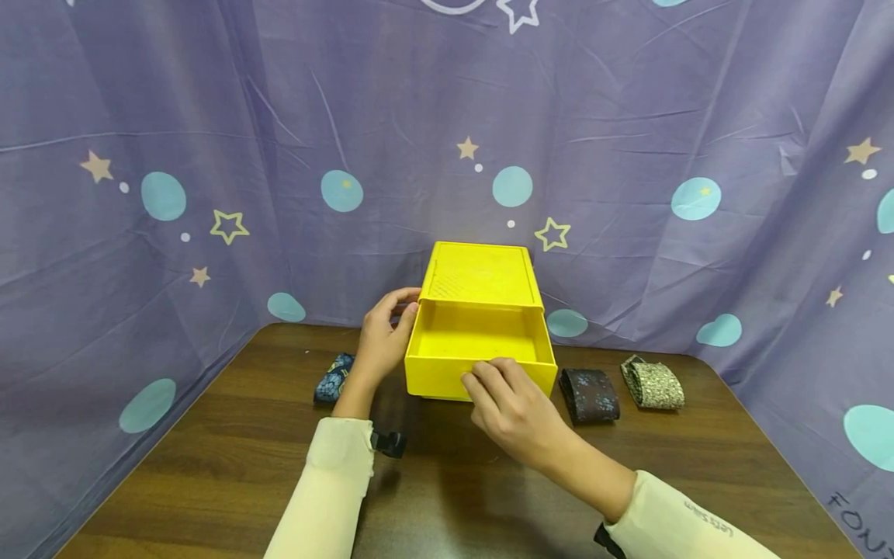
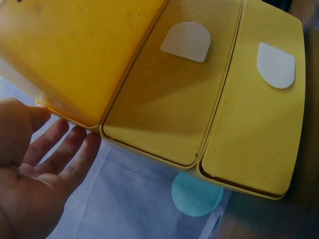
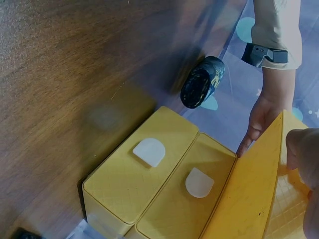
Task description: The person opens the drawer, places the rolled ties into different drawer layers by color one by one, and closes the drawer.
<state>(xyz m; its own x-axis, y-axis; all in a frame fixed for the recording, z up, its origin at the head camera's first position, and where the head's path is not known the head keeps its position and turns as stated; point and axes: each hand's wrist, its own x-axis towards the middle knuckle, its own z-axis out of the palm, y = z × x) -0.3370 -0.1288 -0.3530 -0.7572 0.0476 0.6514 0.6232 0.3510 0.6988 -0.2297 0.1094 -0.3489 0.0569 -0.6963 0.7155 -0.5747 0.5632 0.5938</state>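
Note:
A yellow drawer unit [image 1: 482,272] stands at the back of the table, its top drawer [image 1: 433,376] pulled well out. The inside that shows holds nothing. My right hand [image 1: 513,407] grips the drawer's front panel, fingers curled over it near the middle. My left hand [image 1: 382,338] rests against the unit's left side, with fingers extended along it in the left wrist view. Below, two closed drawers, a middle drawer [image 2: 159,109] and a bottom drawer [image 2: 249,129], each have a white rounded handle.
Left of the unit, partly behind my left forearm, lies a rolled blue patterned cloth [image 1: 334,379]. To the right are a dark folded cloth [image 1: 590,396] and a gold-speckled one [image 1: 655,384]. A purple curtain [image 1: 391,101] hangs behind the brown wooden table [image 1: 230,442].

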